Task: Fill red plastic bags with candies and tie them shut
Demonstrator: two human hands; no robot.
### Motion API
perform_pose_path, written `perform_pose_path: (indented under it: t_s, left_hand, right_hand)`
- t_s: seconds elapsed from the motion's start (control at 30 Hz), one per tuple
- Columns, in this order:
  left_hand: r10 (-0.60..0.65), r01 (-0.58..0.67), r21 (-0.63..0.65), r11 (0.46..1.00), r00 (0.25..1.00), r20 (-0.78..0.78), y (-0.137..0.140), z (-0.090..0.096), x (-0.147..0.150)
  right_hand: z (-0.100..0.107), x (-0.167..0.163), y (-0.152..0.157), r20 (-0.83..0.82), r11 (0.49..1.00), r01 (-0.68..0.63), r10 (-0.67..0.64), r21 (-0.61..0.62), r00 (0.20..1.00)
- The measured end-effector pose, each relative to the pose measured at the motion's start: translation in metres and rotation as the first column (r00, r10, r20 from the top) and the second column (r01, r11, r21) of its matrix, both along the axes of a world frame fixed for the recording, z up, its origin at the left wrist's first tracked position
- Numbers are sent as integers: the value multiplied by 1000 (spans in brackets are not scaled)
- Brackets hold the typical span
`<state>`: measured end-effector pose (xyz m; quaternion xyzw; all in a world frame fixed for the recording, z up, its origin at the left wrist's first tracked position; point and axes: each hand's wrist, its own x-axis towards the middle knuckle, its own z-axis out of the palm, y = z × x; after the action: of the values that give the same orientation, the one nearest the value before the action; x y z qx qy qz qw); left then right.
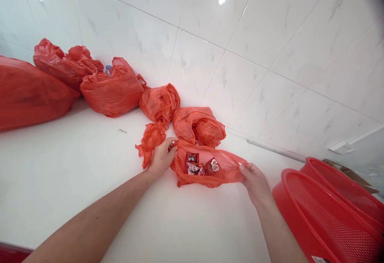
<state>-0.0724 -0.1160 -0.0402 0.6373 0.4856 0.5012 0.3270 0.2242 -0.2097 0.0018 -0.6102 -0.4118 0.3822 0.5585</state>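
Observation:
A thin red plastic bag [228, 161] is stretched wide between my two hands over the white table. Several small wrapped snack packets [202, 167] in red, pink and dark wrappers show inside its mouth. My left hand [162, 157] pinches the bag's left edge between thumb and fingers. At the opposite end, my right hand [254, 181] grips the right edge, thumb on top. Beside my left hand lies a crumpled piece of red plastic bag [151, 138]. Just behind the held bag rests a filled red bag [199, 127].
More filled red bags line the wall: a small one [160, 101], one with a blue bottle cap [112, 91] poking out, another [66, 65], and a large one [33, 95] at far left. Red mesh baskets [288, 199] stand at right. White tiled wall [192, 71] rises behind the table [180, 223].

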Motion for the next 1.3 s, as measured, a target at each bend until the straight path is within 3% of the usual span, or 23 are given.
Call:
perform_pose_path:
  t_s: [0.1,0.27,0.37,0.47,0.57,0.63,0.7,0.87,0.93,1.0,1.07,1.17,1.23,1.3]
  left_hand:
    - [34,-35,3,999,984,173,1,6,-2]
    - [61,-49,-55,997,964,258,3,27,-5]
    - [41,-27,-55,998,958,284,7,50,-4]
    - [-8,12,-12,1000,952,306,10,77,-3]
    - [-59,61,2,998,955,291,8,103,-6]
    - [-76,75,10,997,974,211,5,118,-11]
    - [-65,60,56,997,994,85,4,131,-16]
    - [59,-21,216,976,984,-168,4,163,-24]
    - [-24,48,178,983,991,-133,-1,180,-24]
    - [-186,186,76,980,983,0,-9,195,-23]
    - [-271,269,34,962,954,125,-20,203,-24]
    - [-165,150,149,977,982,90,-28,191,-34]
    - [-33,26,218,976,999,29,-27,168,-42]
    - [8,-19,192,981,998,58,-23,138,-46]
  right_hand:
    - [16,3,10,24,1000,0,0,24,1000]
    - [53,8,20,-5,994,21,-21,108,1000]
    - [82,6,24,75,992,-55,46,115,996]
    - [109,0,27,86,966,-69,49,250,995]
    - [123,-8,29,119,974,-137,117,180,986]
    - [124,-12,30,123,979,-140,122,150,985]
    - [121,-12,28,79,974,-105,91,200,993]
    - [116,-10,23,-7,962,-98,103,256,995]
    - [117,-11,20,-15,954,-113,121,277,992]
    - [117,-13,17,13,936,-139,142,323,990]
    - [112,-11,15,62,912,-161,149,377,987]
    - [88,-1,15,85,904,-137,111,405,990]
    - [67,6,16,71,918,-119,100,378,992]
    - [48,6,17,65,926,-151,137,345,988]
